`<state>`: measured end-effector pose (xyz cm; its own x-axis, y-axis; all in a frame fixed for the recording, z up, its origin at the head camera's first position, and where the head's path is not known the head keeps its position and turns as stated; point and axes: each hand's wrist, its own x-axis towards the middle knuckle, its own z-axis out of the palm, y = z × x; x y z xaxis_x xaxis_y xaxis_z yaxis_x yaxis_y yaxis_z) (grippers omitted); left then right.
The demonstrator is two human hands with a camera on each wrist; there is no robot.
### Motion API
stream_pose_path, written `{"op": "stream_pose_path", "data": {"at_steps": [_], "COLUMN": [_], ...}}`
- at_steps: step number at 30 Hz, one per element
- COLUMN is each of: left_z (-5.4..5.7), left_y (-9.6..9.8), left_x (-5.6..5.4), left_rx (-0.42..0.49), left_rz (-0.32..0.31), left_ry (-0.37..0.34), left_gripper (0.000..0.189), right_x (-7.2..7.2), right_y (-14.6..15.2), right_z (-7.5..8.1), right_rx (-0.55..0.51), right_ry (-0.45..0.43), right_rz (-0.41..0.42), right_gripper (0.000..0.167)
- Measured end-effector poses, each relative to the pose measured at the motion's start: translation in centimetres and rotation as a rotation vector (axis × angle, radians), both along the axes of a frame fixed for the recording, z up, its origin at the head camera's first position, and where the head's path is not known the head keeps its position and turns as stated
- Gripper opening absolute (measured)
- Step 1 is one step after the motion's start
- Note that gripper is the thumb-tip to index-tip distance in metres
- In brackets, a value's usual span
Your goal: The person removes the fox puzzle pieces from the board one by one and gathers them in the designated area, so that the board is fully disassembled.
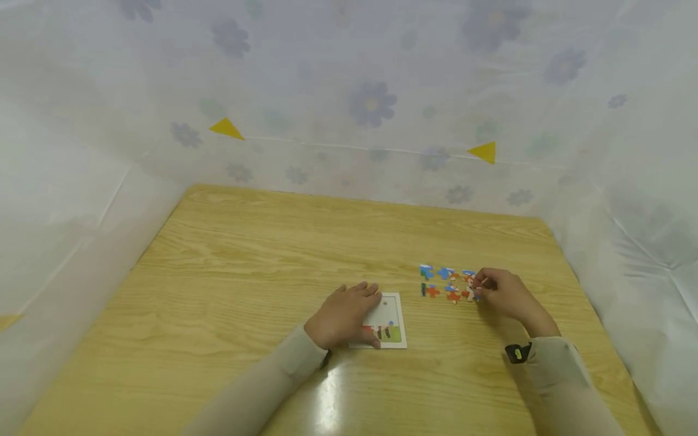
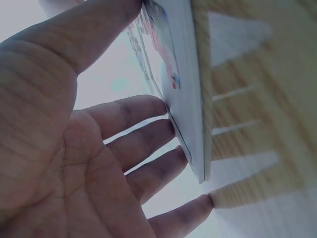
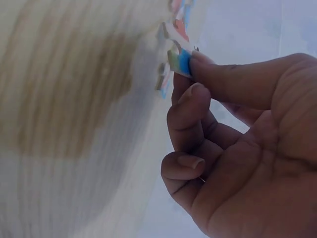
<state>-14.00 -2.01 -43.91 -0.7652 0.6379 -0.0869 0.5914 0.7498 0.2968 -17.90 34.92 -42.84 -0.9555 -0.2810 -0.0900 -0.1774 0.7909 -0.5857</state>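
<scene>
My left hand (image 1: 345, 316) rests on the puzzle board (image 1: 391, 309), a pale-framed tray with a picture of green ground and small red shapes. In the left wrist view its fingers are spread and fairly straight, fingertips touching the face of the board (image 2: 184, 109). To the right lie several jigsaw pieces (image 1: 432, 291) in two rows, blue, red and white. At the right end of these rows is my right hand (image 1: 508, 295). Its thumb and forefinger pinch a jigsaw piece with blue and yellow-green print (image 3: 182, 62), while the other fingers curl in.
Everything lies on a wood-grain table (image 1: 283, 242). White floral sheeting (image 1: 305, 121) encloses the back and both sides, with yellow triangles (image 1: 482, 152) on the back sheet. Black bands (image 1: 518, 353) sit at the wrists.
</scene>
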Motion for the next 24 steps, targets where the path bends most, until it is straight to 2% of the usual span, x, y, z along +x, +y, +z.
{"op": "stream_pose_path", "data": {"at_steps": [8, 19, 24], "left_z": [-0.25, -0.13, -0.86], "left_y": [0.03, 0.05, -0.37], "left_x": [-0.12, 0.04, -0.09], "left_rx": [-0.014, -0.028, 0.001], "left_rz": [0.001, 0.009, -0.007], "left_ry": [-0.008, -0.017, -0.024], "left_gripper": [0.097, 0.098, 0.098], "right_x": [-0.12, -0.08, 0.0], "right_y": [0.32, -0.33, -0.45], "right_z": [-0.91, -0.91, -0.87], "right_rx": [0.074, 0.128, 0.127], "right_ry": [0.011, 0.043, 0.061], "right_rz": [-0.015, -0.005, 0.0], "right_gripper": [0.005, 0.007, 0.007]}}
